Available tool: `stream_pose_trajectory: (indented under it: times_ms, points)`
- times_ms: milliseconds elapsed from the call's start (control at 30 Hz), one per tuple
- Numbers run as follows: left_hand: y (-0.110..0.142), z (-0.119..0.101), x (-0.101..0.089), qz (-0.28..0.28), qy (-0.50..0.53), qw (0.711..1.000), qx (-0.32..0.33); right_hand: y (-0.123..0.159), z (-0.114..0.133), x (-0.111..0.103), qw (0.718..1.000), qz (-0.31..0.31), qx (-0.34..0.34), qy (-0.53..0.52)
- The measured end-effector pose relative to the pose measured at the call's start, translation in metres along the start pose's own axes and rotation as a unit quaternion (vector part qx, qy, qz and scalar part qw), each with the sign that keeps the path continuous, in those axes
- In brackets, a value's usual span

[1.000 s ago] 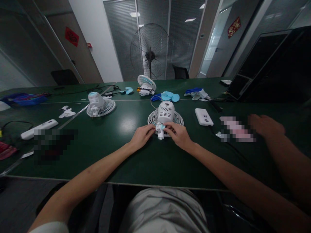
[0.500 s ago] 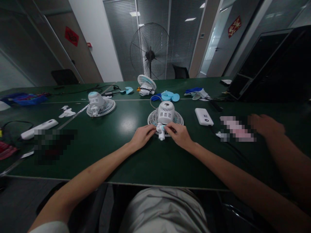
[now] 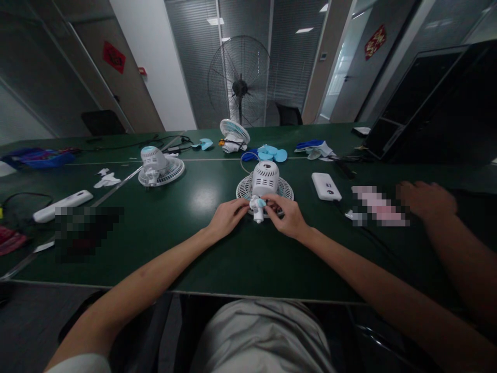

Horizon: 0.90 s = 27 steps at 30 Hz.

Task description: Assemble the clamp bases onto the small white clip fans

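A small white fan (image 3: 265, 178) lies grille-down on the green table in front of me, its motor housing upward. From the housing a white neck joint (image 3: 258, 215) points toward me. A light blue knob (image 3: 261, 203) sits at the joint's right side. My right hand (image 3: 288, 215) has thumb and forefinger closed on this knob, the other fingers curled behind. On the opposite side, my left hand (image 3: 229, 217) is closed at the joint's left edge, fingertips pinching it near the grille. Exactly what lies between the left fingertips is partly hidden.
Another fan (image 3: 155, 168) lies to the left and a third fan (image 3: 234, 137) at the back. Light blue fan blades (image 3: 272, 153) lie behind mine. A white power bank (image 3: 326, 187) stands right, near another person's hand (image 3: 427, 201). A white bar (image 3: 62, 205) lies far left.
My right fingers have shifted on the blue knob, which now shows at a different angle. My left hand stays in place at the joint.
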<state>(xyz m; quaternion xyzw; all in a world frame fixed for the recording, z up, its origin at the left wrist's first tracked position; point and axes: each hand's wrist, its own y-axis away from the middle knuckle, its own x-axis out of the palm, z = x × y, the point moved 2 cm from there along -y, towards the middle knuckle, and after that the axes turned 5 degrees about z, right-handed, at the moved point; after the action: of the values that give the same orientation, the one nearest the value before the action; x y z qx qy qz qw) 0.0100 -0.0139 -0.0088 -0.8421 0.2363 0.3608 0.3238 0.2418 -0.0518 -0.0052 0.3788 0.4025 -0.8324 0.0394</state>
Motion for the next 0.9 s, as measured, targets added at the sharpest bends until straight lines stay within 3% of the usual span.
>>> stream_pose_trajectory:
  times_ms: [900]
  points:
    - [0.0001, 0.0010, -0.0017, 0.002, 0.005, 1.000, 0.003, -0.0023, -0.0021, 0.0021, 1.000, 0.026, 0.006, 0.003]
